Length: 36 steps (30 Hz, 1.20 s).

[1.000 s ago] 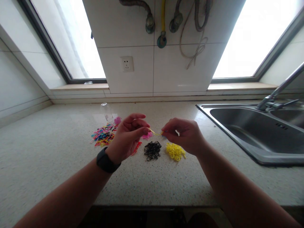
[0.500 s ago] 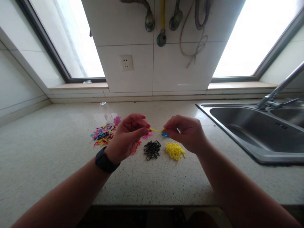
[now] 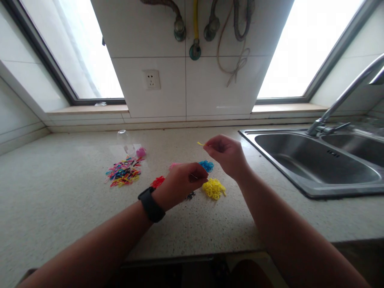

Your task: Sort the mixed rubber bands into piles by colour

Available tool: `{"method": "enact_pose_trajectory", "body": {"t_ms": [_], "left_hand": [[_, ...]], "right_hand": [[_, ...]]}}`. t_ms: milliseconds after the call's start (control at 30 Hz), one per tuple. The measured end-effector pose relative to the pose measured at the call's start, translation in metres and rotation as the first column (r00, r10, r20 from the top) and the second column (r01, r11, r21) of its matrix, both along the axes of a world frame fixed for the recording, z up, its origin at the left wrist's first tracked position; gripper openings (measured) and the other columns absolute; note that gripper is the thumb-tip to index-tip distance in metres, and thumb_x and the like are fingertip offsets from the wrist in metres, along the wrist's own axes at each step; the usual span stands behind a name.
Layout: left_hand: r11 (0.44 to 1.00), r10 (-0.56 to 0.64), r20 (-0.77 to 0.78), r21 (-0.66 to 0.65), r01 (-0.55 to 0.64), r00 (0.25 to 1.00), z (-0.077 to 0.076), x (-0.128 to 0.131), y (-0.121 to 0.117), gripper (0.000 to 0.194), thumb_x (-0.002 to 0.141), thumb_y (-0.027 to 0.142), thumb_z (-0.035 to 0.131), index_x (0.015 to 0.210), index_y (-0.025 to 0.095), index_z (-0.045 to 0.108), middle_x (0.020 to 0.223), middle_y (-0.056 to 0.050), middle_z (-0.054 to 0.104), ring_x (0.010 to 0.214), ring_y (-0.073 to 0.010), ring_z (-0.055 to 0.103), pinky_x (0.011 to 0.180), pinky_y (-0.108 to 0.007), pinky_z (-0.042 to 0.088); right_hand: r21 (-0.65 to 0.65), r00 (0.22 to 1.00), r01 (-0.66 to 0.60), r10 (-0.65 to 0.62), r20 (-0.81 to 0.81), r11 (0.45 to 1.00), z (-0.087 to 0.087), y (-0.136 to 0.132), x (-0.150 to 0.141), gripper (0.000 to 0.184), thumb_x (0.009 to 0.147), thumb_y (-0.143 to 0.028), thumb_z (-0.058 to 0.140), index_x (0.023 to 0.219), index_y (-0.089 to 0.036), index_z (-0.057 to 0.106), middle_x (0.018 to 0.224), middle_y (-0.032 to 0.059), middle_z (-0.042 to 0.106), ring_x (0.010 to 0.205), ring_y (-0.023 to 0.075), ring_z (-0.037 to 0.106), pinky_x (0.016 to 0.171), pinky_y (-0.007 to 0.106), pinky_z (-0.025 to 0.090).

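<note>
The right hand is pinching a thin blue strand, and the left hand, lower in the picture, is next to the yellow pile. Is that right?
Not quite: the thin strand is yellow, not blue, as the head view shows. The right hand is indeed pinching it, and the left hand, lower in the picture, is next to the yellow pile.

Black bands (image 3: 191, 195) mostly behind left grip (image 3: 182, 181)

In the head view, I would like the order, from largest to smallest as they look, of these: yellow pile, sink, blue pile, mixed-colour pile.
1. Sink
2. Mixed-colour pile
3. Yellow pile
4. Blue pile, as far as it shows beside the left hand
</note>
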<state>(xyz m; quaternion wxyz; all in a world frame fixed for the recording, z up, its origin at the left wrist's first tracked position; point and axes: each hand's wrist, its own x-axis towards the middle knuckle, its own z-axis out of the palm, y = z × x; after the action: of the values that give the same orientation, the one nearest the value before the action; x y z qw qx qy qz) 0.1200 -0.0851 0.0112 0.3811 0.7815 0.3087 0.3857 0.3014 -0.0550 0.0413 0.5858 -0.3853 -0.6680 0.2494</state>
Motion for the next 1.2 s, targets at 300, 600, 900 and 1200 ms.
{"method": "enact_pose_trajectory", "body": {"t_ms": [300, 600, 900, 1200], "left_hand": [[0.924, 0.164, -0.416, 0.382, 0.008, 0.895, -0.014, 0.012, 0.007, 0.010, 0.084, 0.024, 0.069, 0.093, 0.023, 0.074, 0.088, -0.004, 0.071, 0.074, -0.0163, 0.063, 0.070, -0.028, 0.048], [0.883, 0.103, -0.415, 0.457, 0.109, 0.904, -0.014, 0.008, 0.008, 0.012, 0.090, 0.026, 0.065, 0.098, 0.023, 0.072, 0.098, -0.006, 0.071, 0.089, -0.0191, 0.066, 0.081, -0.032, 0.049], [0.784, 0.153, -0.414, 0.603, 0.145, 0.897, 0.007, -0.029, 0.015, 0.017, 0.095, 0.029, 0.057, 0.098, 0.020, 0.071, 0.087, -0.007, 0.073, 0.086, -0.0187, 0.063, 0.078, -0.031, 0.048], [0.758, 0.337, -0.384, 0.652, -0.006, 0.860, 0.014, -0.078, 0.041, 0.021, 0.097, 0.032, 0.054, 0.090, 0.019, 0.070, 0.081, -0.004, 0.070, 0.080, -0.0171, 0.060, 0.075, -0.030, 0.045]], "right_hand": [[-0.030, 0.999, -0.043, 0.044, 0.030, 0.999, -0.007, 0.007, 0.001, 0.015, 0.077, -0.032, 0.074, 0.080, -0.019, 0.068, 0.061, -0.0035, 0.054, 0.055, 0.0085, 0.041, 0.049, 0.026, 0.032], [-0.038, 0.996, -0.062, 0.064, 0.060, 0.997, -0.007, 0.008, 0.002, 0.016, 0.078, -0.033, 0.074, 0.080, -0.018, 0.068, 0.061, -0.0038, 0.053, 0.055, 0.0085, 0.041, 0.049, 0.025, 0.032], [-0.053, 0.991, -0.117, 0.120, 0.058, 0.992, -0.011, 0.007, 0.002, 0.017, 0.082, -0.035, 0.073, 0.083, -0.019, 0.069, 0.065, -0.0027, 0.056, 0.056, 0.0087, 0.041, 0.050, 0.026, 0.032], [-0.068, 0.985, -0.170, 0.172, 0.011, 0.983, -0.005, -0.002, -0.004, 0.016, 0.083, -0.036, 0.071, 0.081, -0.019, 0.068, 0.063, -0.0023, 0.057, 0.057, 0.0089, 0.046, 0.051, 0.025, 0.036]]}}
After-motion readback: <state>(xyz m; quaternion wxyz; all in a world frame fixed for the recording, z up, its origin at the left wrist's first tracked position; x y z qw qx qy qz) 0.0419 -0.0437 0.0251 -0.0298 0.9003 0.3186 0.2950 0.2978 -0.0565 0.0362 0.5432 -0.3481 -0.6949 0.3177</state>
